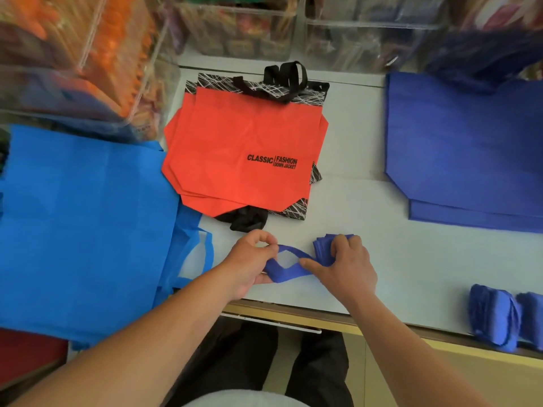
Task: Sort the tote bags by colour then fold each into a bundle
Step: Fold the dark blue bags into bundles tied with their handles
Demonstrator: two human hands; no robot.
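A dark blue tote bag folded into a small bundle (323,245) lies near the counter's front edge. My right hand (343,265) grips the bundle from above. My left hand (249,259) pinches the bag's blue handle straps (289,270), which stretch between both hands. A stack of red tote bags (244,148) with black handles and black print lies flat in the middle. Light blue tote bags (85,224) are piled at the left. Dark blue tote bags (464,148) lie flat at the right. Two folded dark blue bundles (499,315) sit at the front right edge.
The pale counter (396,259) has a wooden front edge (382,329). Clear plastic bins (241,27) full of coloured goods line the back and left. My legs in dark trousers show below the counter.
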